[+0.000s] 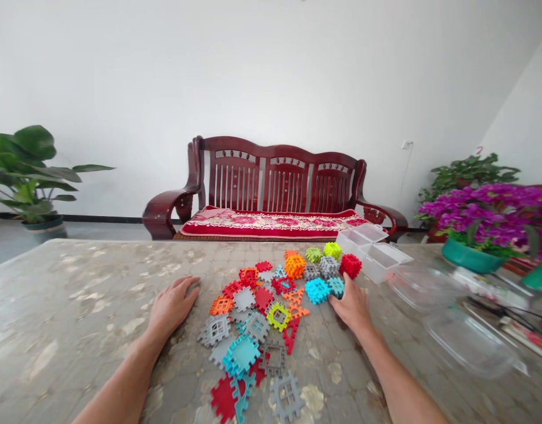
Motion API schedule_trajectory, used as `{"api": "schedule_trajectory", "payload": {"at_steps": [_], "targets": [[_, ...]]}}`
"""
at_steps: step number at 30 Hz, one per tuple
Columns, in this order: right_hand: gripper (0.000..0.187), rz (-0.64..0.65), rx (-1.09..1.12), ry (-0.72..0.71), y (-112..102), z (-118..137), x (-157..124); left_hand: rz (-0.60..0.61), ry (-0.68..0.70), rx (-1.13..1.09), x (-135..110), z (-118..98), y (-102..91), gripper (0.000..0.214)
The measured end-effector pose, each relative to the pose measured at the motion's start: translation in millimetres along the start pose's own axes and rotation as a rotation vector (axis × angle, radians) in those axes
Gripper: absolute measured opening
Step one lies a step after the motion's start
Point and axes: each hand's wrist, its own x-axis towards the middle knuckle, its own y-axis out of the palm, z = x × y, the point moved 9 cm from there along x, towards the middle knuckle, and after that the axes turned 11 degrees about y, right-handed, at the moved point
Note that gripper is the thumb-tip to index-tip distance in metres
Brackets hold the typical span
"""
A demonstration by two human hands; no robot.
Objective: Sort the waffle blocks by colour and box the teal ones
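Note:
My left hand (176, 300) lies flat on the table, fingers stretched out and holding nothing. Left of centre, a loose pile of interlocking plastic tiles in red, grey, orange and blue spreads over the table; a lime tile (278, 316) lies on it. My right hand (353, 304) has its thumb and forefinger against a small teal stack of tiles (336, 287); its other fingers are partly hidden. Close around stand a bright blue stack (317, 291), a red stack (351, 266), a grey stack (329, 267), an orange stack (294, 267) and a yellow-green stack (332, 251).
Behind the red stack sits an open clear plastic box (372, 253) with compartments. Clear lids or trays (472, 341) lie to the right, near glasses (531, 318) and a teal pot (472, 256) of purple flowers. Beyond the patterned table (98, 318) stands a wooden bench (280, 176).

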Motion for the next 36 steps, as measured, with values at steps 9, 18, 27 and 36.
{"api": "schedule_trajectory", "payload": {"at_steps": [9, 18, 27, 36], "targets": [[0.067, -0.001, -0.110, 0.005, 4, 1, 9, -0.023, 0.050, 0.016, 2, 2, 4.9, 0.051], [0.064, -0.015, -0.185, 0.154, -17, -35, 18, -0.007, 0.056, 0.026, 2, 0, 5.4, 0.053], [0.054, -0.058, -0.175, 0.216, -26, -56, 24, -0.028, 0.070, 0.045, 4, 4, 8.9, 0.048], [0.070, -0.204, 0.087, -0.085, -40, 11, -19, -0.010, 0.055, 0.060, 3, -1, 5.2, 0.051]]}}
